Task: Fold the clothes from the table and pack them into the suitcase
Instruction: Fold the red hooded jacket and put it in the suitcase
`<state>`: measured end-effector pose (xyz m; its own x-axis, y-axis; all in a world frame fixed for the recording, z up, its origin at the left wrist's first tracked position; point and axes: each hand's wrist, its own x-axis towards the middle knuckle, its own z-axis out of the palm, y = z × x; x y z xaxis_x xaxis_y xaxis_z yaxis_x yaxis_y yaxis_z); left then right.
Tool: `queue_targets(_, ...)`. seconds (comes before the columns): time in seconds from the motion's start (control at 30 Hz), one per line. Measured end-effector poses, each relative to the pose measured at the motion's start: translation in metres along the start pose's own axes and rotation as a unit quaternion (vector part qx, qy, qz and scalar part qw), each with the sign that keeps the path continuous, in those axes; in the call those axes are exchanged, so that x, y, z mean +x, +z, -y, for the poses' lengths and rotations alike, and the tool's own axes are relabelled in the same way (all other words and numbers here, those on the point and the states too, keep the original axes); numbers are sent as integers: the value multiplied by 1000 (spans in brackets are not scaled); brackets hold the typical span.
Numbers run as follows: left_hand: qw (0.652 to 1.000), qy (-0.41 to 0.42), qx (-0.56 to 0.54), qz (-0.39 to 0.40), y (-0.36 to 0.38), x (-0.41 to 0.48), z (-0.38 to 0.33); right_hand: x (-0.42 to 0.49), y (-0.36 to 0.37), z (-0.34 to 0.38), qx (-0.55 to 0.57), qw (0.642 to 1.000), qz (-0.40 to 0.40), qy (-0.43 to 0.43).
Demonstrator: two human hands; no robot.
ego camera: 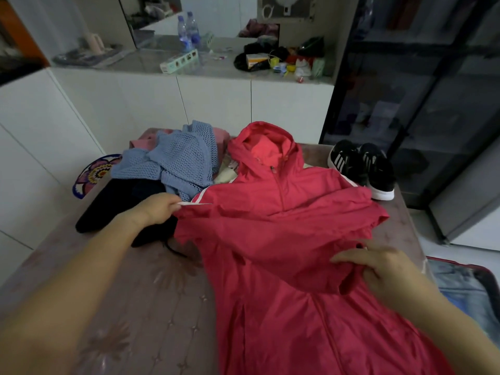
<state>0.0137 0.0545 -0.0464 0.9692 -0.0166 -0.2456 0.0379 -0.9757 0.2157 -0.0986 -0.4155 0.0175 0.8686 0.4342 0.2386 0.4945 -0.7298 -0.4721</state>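
Red jacket (270, 226) flat on table (135, 293), hood far. Left hand (159, 208) pinches left shoulder edge; right hand (378, 269) grips folded sleeve cuff. Blue knit (178, 161) far left. Suitcase (465, 282) near right.

I take my bearings from the white cabinet run (216, 101) along the far wall, topped in grey stone (130, 63). A mirror (211, 12) hangs above it. Two water bottles (188, 31) stand on it, with a heap of small clutter (284, 60) toward its right end. To its left is a white panelled wall (32, 125), to its right a dark glass-fronted cabinet (405, 90). The light is dim and even.
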Motion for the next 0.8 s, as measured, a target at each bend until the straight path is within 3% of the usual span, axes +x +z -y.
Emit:
queue_targets(0.17,999,-31,-42,9,1,11,15,3,4,-1,180,983,0,23)
queue_targets(0.3,997,-48,-53,39,7,16,21,15,17,-9,180,977,-62,91)
queue_targets(0.43,997,-36,-68,29,11,18,20,21,20,-25,292,937,-97,168)
queue_targets(0.63,991,-55,-103,-72,21,19,0,39,41,-74,351,861,-155,333)
queue_targets(0.8,940,-87,-206,-256,50,4,-32,60,61,-123,194,884,-120,407)
